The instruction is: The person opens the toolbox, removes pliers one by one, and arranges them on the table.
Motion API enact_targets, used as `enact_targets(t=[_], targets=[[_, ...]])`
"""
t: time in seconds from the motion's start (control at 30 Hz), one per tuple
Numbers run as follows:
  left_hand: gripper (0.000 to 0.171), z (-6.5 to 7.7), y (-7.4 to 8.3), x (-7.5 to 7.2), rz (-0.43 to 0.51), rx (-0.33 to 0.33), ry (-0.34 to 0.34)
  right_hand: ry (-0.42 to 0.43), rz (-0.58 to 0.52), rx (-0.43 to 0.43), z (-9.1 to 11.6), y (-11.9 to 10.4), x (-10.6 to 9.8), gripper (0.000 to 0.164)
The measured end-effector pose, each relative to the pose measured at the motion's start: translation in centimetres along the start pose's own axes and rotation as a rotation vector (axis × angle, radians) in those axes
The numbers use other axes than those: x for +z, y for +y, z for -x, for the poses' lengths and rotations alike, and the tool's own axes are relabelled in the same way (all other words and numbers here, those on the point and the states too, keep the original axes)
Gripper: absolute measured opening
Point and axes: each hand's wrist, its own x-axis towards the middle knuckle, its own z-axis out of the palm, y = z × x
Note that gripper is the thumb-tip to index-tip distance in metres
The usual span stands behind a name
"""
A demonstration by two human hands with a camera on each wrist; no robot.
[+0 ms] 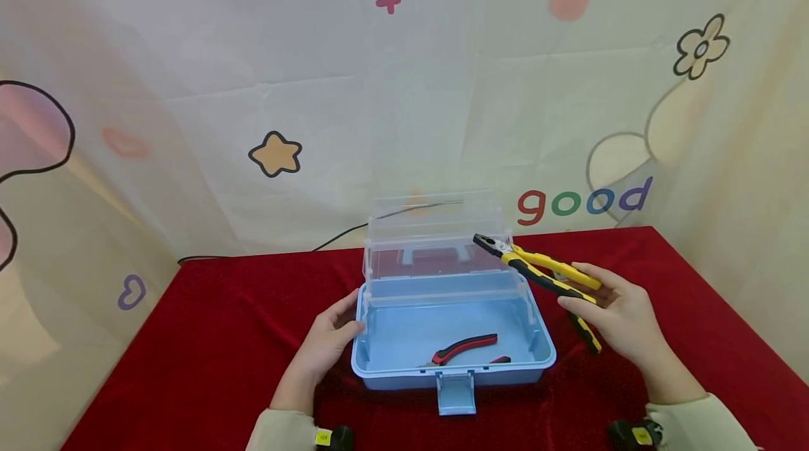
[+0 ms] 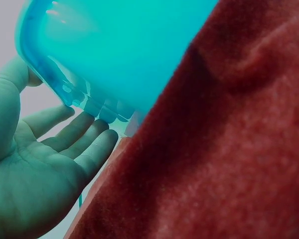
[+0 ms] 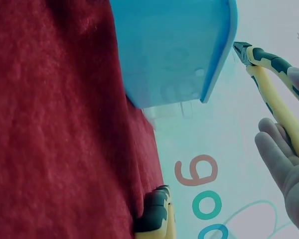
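A light-blue toolbox (image 1: 442, 317) sits on the red cloth with its clear lid (image 1: 436, 247) raised at the back. At its left side my left hand (image 1: 329, 338) holds the wall, thumb at the rim and fingers along the outside (image 2: 94, 144). My right hand (image 1: 622, 307) grips combination pliers (image 1: 543, 275) by their yellow-black handles, which are spread apart. Their dark head points left, above the box's right rear corner. Inside the box lie red-and-black-handled pliers (image 1: 468, 345) and a second red-black handle (image 1: 501, 360), mostly hidden by the front wall.
Under my right hand another yellow-black-handled tool (image 1: 588, 335) lies on the cloth, right of the box. The front latch (image 1: 456, 395) hangs down. A thin black cable (image 1: 341, 234) runs along the back edge before the printed curtain (image 1: 316, 86).
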Motion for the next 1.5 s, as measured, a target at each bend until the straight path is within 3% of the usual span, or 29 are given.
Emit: enact_targets(t=[0.83,1.5], targets=[[0.057,0.1,0.3,0.0,-0.022,-0.010,0.003,0.053,0.016,0.117,0.2,0.8,-1.6,0.057],[0.057,0.1,0.3,0.0,-0.026,-0.012,0.000,0.106,0.058,0.151,0.0,1.5,-2.6,0.059]])
